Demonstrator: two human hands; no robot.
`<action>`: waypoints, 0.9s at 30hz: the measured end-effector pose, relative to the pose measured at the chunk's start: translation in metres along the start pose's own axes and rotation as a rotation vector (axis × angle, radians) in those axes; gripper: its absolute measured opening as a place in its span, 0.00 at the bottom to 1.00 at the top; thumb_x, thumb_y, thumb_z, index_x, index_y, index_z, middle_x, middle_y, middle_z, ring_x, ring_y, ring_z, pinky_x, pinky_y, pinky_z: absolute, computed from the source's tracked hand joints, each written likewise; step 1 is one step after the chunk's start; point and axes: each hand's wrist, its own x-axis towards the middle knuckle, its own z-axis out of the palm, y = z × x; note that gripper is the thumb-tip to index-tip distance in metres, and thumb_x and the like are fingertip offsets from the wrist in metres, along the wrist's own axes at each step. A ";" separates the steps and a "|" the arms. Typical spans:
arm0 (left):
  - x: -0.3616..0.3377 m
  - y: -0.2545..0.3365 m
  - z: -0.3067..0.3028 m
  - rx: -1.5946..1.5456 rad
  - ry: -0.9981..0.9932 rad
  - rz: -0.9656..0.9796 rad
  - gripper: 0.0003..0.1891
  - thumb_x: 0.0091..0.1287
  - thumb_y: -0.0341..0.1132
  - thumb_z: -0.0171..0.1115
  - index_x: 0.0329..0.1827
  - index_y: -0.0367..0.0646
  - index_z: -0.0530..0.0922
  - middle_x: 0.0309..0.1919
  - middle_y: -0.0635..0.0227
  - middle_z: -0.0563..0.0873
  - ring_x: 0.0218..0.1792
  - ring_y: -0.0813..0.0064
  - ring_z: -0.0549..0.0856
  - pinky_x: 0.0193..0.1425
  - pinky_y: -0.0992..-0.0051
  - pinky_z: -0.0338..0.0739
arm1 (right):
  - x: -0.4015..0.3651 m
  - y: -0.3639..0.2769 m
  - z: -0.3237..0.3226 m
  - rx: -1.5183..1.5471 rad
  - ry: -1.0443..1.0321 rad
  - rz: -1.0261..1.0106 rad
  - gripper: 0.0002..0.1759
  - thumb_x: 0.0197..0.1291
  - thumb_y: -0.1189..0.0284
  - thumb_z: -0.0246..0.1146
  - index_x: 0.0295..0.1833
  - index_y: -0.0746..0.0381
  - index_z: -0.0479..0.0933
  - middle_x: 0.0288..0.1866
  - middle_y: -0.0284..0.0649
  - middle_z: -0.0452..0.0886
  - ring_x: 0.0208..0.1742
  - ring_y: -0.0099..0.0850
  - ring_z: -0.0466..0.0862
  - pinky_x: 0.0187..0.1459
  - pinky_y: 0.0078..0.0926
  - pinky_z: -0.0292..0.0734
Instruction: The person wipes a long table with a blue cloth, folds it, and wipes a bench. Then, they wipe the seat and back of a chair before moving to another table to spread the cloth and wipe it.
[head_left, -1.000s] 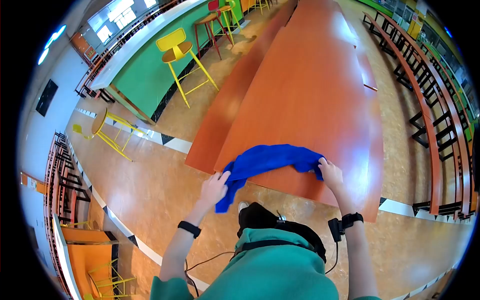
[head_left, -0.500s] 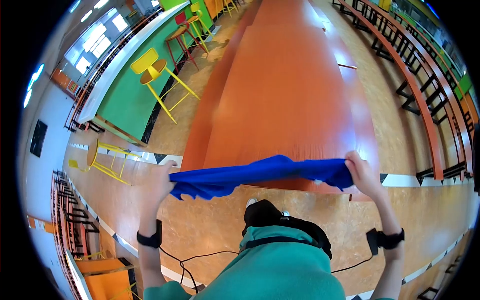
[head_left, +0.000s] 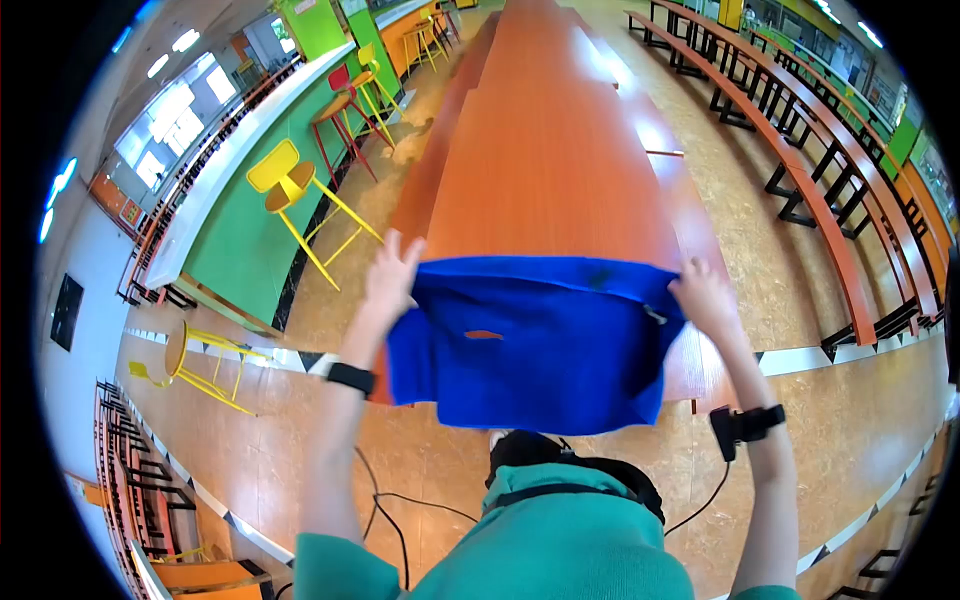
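Note:
A blue cloth (head_left: 545, 360) is stretched between my two hands over the near end of the long reddish-brown table (head_left: 560, 170). Its top edge runs nearly straight, and the rest hangs down toward me. Through a small slit left of its middle, an orange-brown patch shows. My left hand (head_left: 392, 278) is closed on the upper left corner. At the upper right corner, my right hand (head_left: 704, 296) pinches the edge, close to a small white mark on the fabric. Both wrists wear black bands with cables.
Bench seats (head_left: 800, 190) line the right side. On the left stands a green counter (head_left: 250, 210) with a yellow chair (head_left: 290, 180) and a red chair beside it. Another yellow chair (head_left: 205, 365) is nearer on the left. Thin black cables (head_left: 400, 497) hang beside my body.
The blue cloth was a narrow bunched strip and now hangs spread out. Both hands have moved forward over the table, the left one also inward.

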 end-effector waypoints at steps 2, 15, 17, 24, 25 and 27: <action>-0.002 0.035 0.049 0.020 -0.184 -0.008 0.50 0.34 0.41 0.79 0.65 0.56 0.61 0.67 0.49 0.56 0.64 0.45 0.62 0.59 0.52 0.69 | 0.003 -0.009 0.059 0.036 -0.082 -0.063 0.24 0.55 0.60 0.62 0.55 0.57 0.67 0.57 0.48 0.68 0.55 0.48 0.72 0.49 0.49 0.73; -0.096 0.078 0.153 -0.538 0.007 -0.251 0.27 0.66 0.39 0.52 0.63 0.29 0.60 0.64 0.43 0.60 0.66 0.45 0.61 0.67 0.58 0.60 | -0.081 -0.084 0.150 0.173 -0.118 -0.230 0.34 0.59 0.63 0.57 0.71 0.46 0.55 0.72 0.54 0.51 0.71 0.58 0.50 0.61 0.67 0.52; -0.088 0.068 0.160 -0.687 0.205 -0.392 0.22 0.65 0.33 0.52 0.59 0.28 0.63 0.60 0.42 0.64 0.61 0.44 0.65 0.65 0.59 0.62 | -0.076 -0.091 0.153 0.203 -0.091 -0.229 0.33 0.59 0.63 0.56 0.71 0.46 0.56 0.72 0.53 0.52 0.71 0.58 0.50 0.61 0.67 0.52; -0.120 0.034 0.142 -0.425 -0.075 -0.268 0.23 0.56 0.29 0.60 0.56 0.35 0.69 0.58 0.52 0.68 0.60 0.50 0.66 0.60 0.56 0.66 | -0.051 -0.116 0.168 0.113 0.031 -0.046 0.30 0.59 0.59 0.51 0.69 0.44 0.60 0.74 0.44 0.50 0.74 0.49 0.48 0.66 0.61 0.42; -0.128 0.034 0.144 -0.478 -0.054 -0.181 0.22 0.56 0.29 0.60 0.55 0.35 0.71 0.59 0.53 0.69 0.60 0.52 0.67 0.60 0.59 0.67 | -0.050 -0.115 0.166 0.124 0.003 -0.043 0.30 0.59 0.59 0.51 0.69 0.43 0.60 0.75 0.43 0.50 0.74 0.47 0.48 0.66 0.60 0.42; -0.130 0.031 0.135 -0.616 -0.082 -0.159 0.17 0.59 0.28 0.58 0.51 0.34 0.73 0.54 0.52 0.74 0.55 0.53 0.74 0.56 0.63 0.70 | -0.049 -0.115 0.165 0.098 -0.012 -0.044 0.30 0.60 0.59 0.51 0.69 0.43 0.61 0.75 0.42 0.50 0.74 0.47 0.48 0.67 0.59 0.41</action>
